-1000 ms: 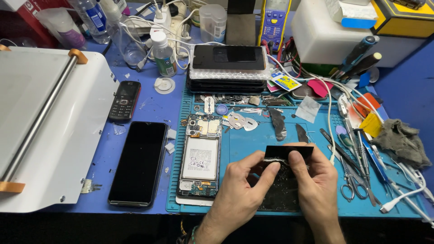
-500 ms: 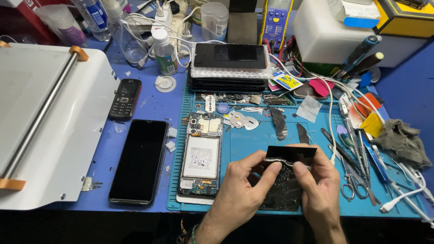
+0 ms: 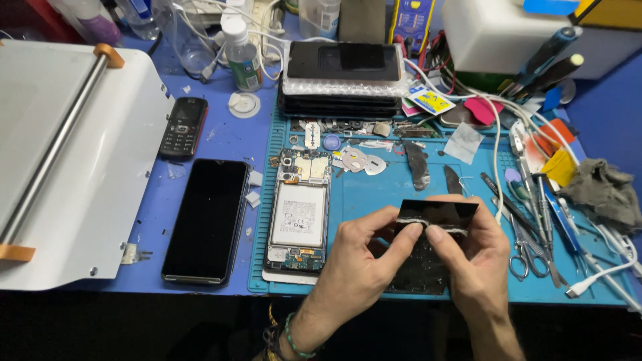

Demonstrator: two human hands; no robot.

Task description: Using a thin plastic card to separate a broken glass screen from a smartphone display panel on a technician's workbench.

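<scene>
- Opened phone, battery showing, flat on blue mat.
- Left hand pinching the thin black panel, raised over the mat.
- Right hand gripping its other side; probably light, stiff, brittle, best held by edges.

One head-worn view looks steeply down from close above the table, facing away from the person; both forearms enter from 6 o'clock, the white machine sits at 9 o'clock.

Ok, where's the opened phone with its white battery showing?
The opened phone lies on the blue mat's left edge, between the black smartphone and the left hand.
</scene>
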